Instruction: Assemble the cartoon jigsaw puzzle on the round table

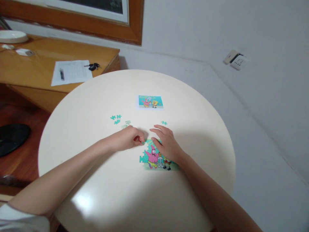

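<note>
A partly joined cartoon jigsaw puzzle (152, 158) lies on the white round table (103, 190), its left edge ragged. At its upper left corner my left hand (129, 138) pinches a small puzzle piece (143, 142) between thumb and fingertips. My right hand (166, 141) hovers over or rests on the puzzle's upper right, fingers apart, hiding part of it; whether it touches I cannot tell. Loose teal pieces (117, 121) lie beyond my left forearm. Paler pieces (127, 122) sit just behind my left hand. One more teal piece (164, 122) is beyond my right fingers.
A printed reference picture (151, 102) lies flat farther back on the table. To the left, a wooden desk (38, 72) holds a paper sheet (72, 72), keys (94, 66) and a white dish (13, 36). A wall socket (238, 61) is at the right.
</note>
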Motion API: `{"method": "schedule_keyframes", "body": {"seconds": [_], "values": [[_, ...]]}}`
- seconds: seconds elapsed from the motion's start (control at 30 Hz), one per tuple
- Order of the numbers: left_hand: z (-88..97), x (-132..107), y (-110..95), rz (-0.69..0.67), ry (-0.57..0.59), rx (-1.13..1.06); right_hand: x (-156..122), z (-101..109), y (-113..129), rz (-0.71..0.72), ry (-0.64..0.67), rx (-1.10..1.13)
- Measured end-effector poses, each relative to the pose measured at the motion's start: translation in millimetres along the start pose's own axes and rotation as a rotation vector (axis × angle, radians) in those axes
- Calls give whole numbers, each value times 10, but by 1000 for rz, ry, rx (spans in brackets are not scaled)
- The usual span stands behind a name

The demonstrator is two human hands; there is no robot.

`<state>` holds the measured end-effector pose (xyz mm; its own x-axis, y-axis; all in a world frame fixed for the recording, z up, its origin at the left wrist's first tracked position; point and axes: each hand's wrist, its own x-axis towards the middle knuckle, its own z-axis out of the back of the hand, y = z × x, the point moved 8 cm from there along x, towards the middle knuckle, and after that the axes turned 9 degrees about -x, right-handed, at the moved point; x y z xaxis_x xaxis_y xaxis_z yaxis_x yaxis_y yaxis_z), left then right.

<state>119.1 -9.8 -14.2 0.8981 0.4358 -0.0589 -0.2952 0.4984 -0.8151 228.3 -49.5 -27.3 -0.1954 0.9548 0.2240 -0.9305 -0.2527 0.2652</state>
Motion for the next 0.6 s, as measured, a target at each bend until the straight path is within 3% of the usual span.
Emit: {"method": "schedule_keyframes", "body": {"seconds": [0.6], "values": [[7, 15, 71, -7, -3, -4, -5, 6, 5, 11, -22, 0]]}}
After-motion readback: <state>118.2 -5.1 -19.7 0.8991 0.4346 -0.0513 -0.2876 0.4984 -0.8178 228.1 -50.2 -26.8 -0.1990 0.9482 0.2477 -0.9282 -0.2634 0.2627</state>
